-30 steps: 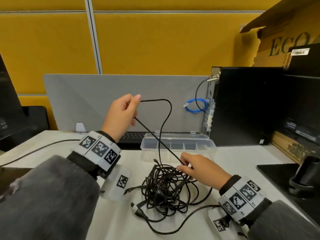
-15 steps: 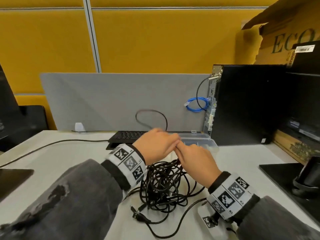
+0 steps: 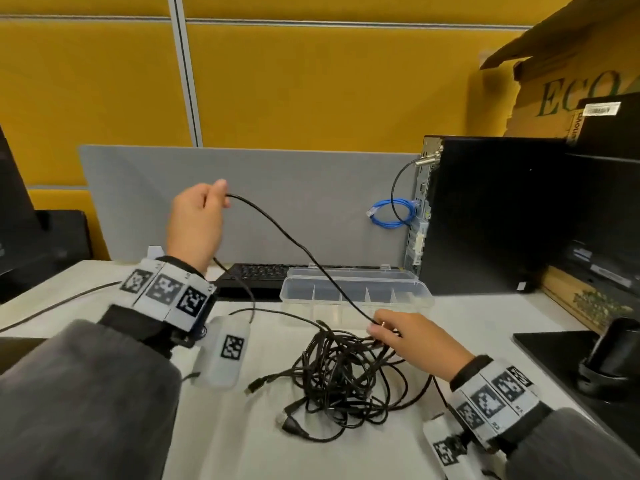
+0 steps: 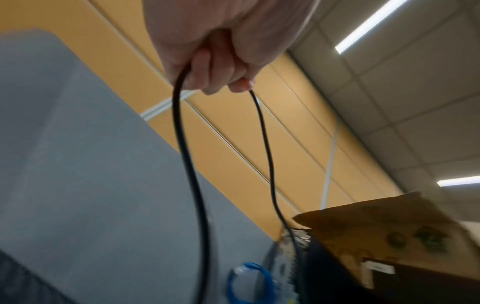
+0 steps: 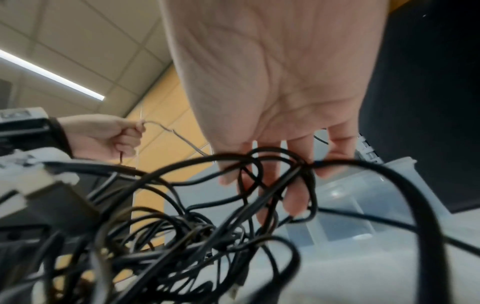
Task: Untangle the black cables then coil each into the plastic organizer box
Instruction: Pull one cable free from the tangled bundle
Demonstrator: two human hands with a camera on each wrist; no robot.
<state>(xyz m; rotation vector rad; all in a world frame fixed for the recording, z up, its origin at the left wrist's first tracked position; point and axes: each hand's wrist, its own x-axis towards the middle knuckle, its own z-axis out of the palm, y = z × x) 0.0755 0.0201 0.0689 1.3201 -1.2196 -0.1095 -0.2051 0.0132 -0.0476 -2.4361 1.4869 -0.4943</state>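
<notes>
A tangle of black cables [image 3: 341,379] lies on the white desk in front of me, and it fills the right wrist view [image 5: 207,226]. My left hand [image 3: 197,220] is raised up and to the left. It grips one black cable [image 3: 294,242] in a curled fist [image 4: 215,51]. That strand runs down, almost taut, to my right hand [image 3: 391,332]. The right hand's straight fingers [image 5: 293,195] rest on the top of the tangle. The clear plastic organizer box [image 3: 420,294] stands open just behind the pile, with nothing in its compartments.
A black keyboard [image 3: 263,273] sits behind the box, against a grey divider [image 3: 138,188]. A black PC tower [image 3: 491,216] with a blue cable loop [image 3: 391,213] stands at the right. A monitor base [image 3: 609,358] is at the near right. Another cable [image 3: 69,299] crosses the desk on the left.
Half a second ago both hands met over the tangle. The left hand has since risen up and left, drawing out a length of cable. The right hand stays at the pile.
</notes>
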